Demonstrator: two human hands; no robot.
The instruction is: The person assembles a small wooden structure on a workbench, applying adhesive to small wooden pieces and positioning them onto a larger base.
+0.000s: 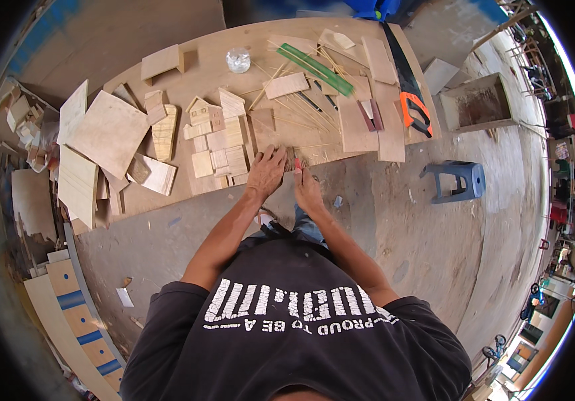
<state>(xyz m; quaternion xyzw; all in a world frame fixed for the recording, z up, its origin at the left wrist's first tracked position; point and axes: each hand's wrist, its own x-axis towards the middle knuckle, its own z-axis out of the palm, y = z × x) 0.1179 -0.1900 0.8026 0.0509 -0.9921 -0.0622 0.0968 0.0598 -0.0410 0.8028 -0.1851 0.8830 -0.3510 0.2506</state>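
Lying on one plywood workbench in the head view are one green ruler, one orange-handled handsaw and one house-shaped wooden assembly. One blue stool stands on the concrete floor. At the bench's near edge, the right hand pinches a small red tool; the left hand lies palm-down, any grip hidden.
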